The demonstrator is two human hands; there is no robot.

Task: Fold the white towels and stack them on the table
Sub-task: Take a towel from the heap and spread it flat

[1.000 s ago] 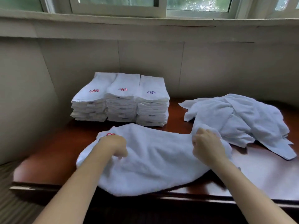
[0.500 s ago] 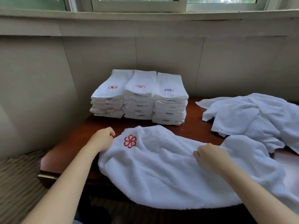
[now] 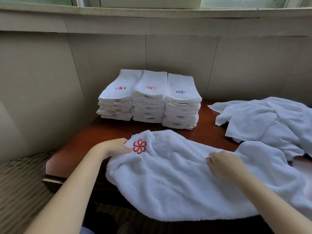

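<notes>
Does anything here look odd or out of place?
One mismatch: the top of the right stack bears a purple emblem, while the left stack, middle stack and spread towel show red.

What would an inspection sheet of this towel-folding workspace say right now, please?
Surface: brown table, glossy, against the wall.
Job's things: three folded stacks at the back; spread towel overhanging the front edge; loose pile at the right.
Clutter: nothing seen.
Hands: left hand grips the spread towel's logo corner; right hand pinches its middle.
Cables: nothing seen.
Surroundings: window sill above; striped floor at the left.
</notes>
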